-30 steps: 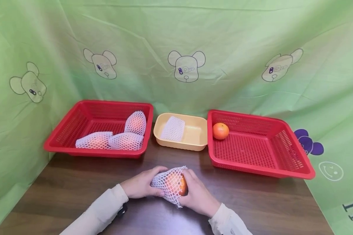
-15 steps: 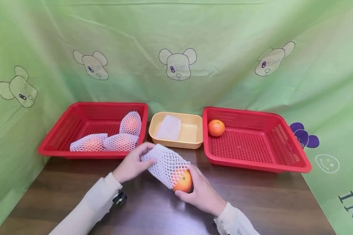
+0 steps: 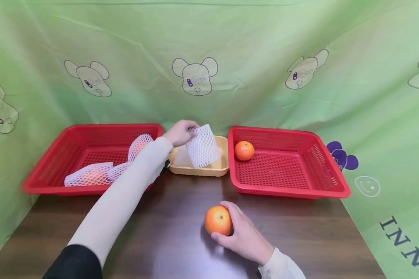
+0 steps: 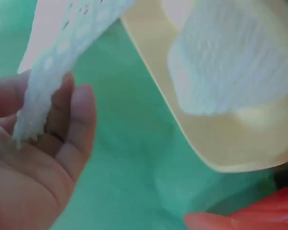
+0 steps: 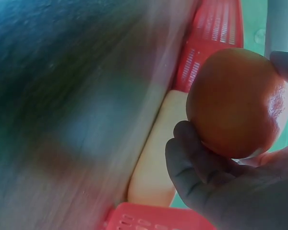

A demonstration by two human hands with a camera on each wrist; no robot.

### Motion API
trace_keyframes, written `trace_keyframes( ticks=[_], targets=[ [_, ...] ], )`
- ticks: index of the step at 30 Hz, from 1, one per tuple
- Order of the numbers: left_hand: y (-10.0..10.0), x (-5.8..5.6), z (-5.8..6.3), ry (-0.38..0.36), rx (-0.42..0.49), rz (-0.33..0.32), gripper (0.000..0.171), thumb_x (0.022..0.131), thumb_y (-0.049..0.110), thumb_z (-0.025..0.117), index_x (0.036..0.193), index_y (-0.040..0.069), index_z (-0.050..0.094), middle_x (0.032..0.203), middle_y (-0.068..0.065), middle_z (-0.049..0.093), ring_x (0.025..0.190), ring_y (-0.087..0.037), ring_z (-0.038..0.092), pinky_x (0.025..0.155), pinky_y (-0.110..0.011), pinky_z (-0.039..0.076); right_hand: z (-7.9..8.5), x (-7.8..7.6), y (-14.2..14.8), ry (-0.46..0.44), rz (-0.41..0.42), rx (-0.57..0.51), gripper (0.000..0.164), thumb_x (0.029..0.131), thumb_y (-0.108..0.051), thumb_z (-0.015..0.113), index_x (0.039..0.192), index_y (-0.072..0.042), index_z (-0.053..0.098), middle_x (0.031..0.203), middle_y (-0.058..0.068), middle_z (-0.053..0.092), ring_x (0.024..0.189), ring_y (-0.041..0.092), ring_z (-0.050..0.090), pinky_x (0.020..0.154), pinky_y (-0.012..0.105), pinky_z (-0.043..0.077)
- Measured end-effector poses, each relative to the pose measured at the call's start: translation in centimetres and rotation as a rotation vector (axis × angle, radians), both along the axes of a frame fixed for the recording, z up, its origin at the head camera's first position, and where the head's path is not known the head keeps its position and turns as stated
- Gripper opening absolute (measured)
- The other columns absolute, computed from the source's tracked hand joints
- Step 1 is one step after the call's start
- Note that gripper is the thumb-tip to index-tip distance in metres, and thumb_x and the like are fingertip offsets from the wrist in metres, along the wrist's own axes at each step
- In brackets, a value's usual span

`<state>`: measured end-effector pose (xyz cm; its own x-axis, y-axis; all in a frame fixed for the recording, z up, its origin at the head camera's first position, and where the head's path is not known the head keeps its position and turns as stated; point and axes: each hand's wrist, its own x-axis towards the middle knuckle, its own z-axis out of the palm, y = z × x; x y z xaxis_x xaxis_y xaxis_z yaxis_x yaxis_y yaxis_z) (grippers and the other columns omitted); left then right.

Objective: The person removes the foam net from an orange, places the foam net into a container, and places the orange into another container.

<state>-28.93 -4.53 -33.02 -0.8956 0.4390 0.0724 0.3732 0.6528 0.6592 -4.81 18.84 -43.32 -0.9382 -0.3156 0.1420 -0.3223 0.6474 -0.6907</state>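
My left hand [image 3: 181,133] pinches one end of a white foam fruit net [image 3: 203,148] and holds it above the cream tray [image 3: 209,171]. Another white foam net [image 4: 230,62] lies in that tray, partly hidden in the head view by the held one. In the left wrist view the held net passes between thumb and fingers. Over the table's front middle, my right hand [image 3: 242,234] grips a bare orange [image 3: 218,220], its thumb and fingers around the fruit's right side. The right wrist view shows the same orange [image 5: 237,103] close up.
At the left a red basket [image 3: 66,190] holds several net-wrapped fruits [image 3: 90,174], partly covered by my left forearm. The right red basket [image 3: 290,190] holds one bare orange [image 3: 244,150]. A green printed cloth [image 3: 251,100] hangs behind and at both sides.
The net has come off the orange in my right hand. My left hand has carried that net up and away to above the cream tray; the right hand keeps the orange.
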Motion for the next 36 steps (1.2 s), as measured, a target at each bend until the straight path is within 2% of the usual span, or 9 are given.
trace_keyframes(
  ticks=[6, 9, 13, 16, 21, 24, 29, 32, 36],
  targets=[
    [3.7, -4.4, -1.3, -0.028, -0.121, -0.075, 0.031, 0.100, 0.006, 0.054, 0.128, 0.002, 0.067, 0.128, -0.016, 0.064, 0.119, -0.027, 0.056, 0.106, -0.038, 0.039, 0.1, 0.2, 0.7, 0.020, -0.007, 0.017, 0.076, 0.078, -0.034, 0.085, 0.140, -0.009, 0.050, 0.134, -0.004, 0.054, 0.111, 0.013, 0.058, 0.094, 0.042, 0.050],
    [5.2, -5.5, -2.9, -0.113, -0.140, -0.118, 0.034, 0.099, 0.003, 0.052, 0.130, 0.003, 0.066, 0.130, -0.016, 0.063, 0.110, -0.029, 0.058, 0.096, -0.040, 0.046, -0.1, 0.3, 0.9, 0.020, -0.012, 0.027, 0.075, 0.078, -0.035, 0.085, 0.139, -0.009, 0.050, 0.132, -0.005, 0.054, 0.110, 0.013, 0.058, 0.093, 0.041, 0.050],
    [6.3, -6.3, -5.0, -0.150, -0.325, -0.135, 0.036, 0.102, 0.011, 0.056, 0.137, 0.008, 0.063, 0.138, -0.013, 0.060, 0.119, -0.032, 0.057, 0.101, -0.041, 0.045, -0.1, 0.3, 0.6, 0.012, 0.013, 0.027, 0.075, 0.079, -0.036, 0.084, 0.140, -0.010, 0.049, 0.133, -0.004, 0.054, 0.110, 0.013, 0.058, 0.093, 0.041, 0.050],
    [6.9, -6.5, -5.9, -0.069, -0.465, -0.151, 0.042, 0.100, 0.024, 0.064, 0.140, 0.012, 0.061, 0.140, -0.009, 0.060, 0.132, -0.029, 0.051, 0.110, -0.041, 0.037, -0.2, 0.3, 0.4, 0.010, 0.028, 0.024, 0.075, 0.078, -0.035, 0.085, 0.140, -0.010, 0.050, 0.134, -0.004, 0.054, 0.112, 0.013, 0.057, 0.095, 0.041, 0.049],
    [7.6, -6.3, -5.8, 0.168, -0.509, -0.096, 0.051, 0.093, 0.038, 0.073, 0.137, 0.015, 0.063, 0.133, -0.010, 0.061, 0.124, -0.030, 0.054, 0.104, -0.046, 0.042, -0.3, 0.4, 0.4, 0.009, 0.024, 0.036, 0.074, 0.078, -0.035, 0.085, 0.139, -0.012, 0.050, 0.134, -0.005, 0.054, 0.112, 0.013, 0.057, 0.094, 0.040, 0.049],
    [7.4, -5.4, -4.7, 0.244, -0.489, -0.032, 0.050, 0.095, 0.036, 0.071, 0.139, 0.015, 0.059, 0.133, -0.013, 0.054, 0.122, -0.031, 0.051, 0.103, -0.047, 0.040, -0.1, 0.5, 0.2, 0.009, 0.027, 0.041, 0.074, 0.078, -0.036, 0.085, 0.139, -0.014, 0.049, 0.135, -0.004, 0.054, 0.113, 0.013, 0.057, 0.095, 0.041, 0.049],
    [7.4, -3.0, -2.9, 0.201, -0.329, -0.017, 0.046, 0.100, 0.027, 0.063, 0.143, 0.013, 0.055, 0.141, -0.015, 0.048, 0.129, -0.033, 0.046, 0.108, -0.049, 0.037, 0.7, 0.8, 0.1, 0.008, 0.034, 0.039, 0.075, 0.078, -0.035, 0.085, 0.140, -0.013, 0.050, 0.135, -0.003, 0.054, 0.113, 0.013, 0.057, 0.094, 0.042, 0.049],
    [8.1, -0.4, -2.3, 0.165, -0.244, -0.060, 0.049, 0.101, 0.034, 0.060, 0.145, 0.012, 0.053, 0.146, -0.014, 0.046, 0.134, -0.033, 0.044, 0.110, -0.051, 0.034, 1.2, 0.8, 0.3, 0.016, 0.025, 0.034, 0.076, 0.077, -0.035, 0.086, 0.140, -0.014, 0.050, 0.133, -0.005, 0.055, 0.111, 0.012, 0.058, 0.093, 0.042, 0.050],
    [9.5, 3.8, -2.9, 0.160, -0.227, -0.087, 0.059, 0.101, 0.046, 0.058, 0.147, 0.010, 0.050, 0.147, -0.013, 0.047, 0.138, -0.030, 0.040, 0.111, -0.051, 0.031, 1.5, 0.9, 0.9, 0.051, 0.018, 0.029, 0.077, 0.076, -0.033, 0.087, 0.140, -0.015, 0.049, 0.131, -0.007, 0.055, 0.109, 0.010, 0.058, 0.092, 0.040, 0.050]
  ],
)
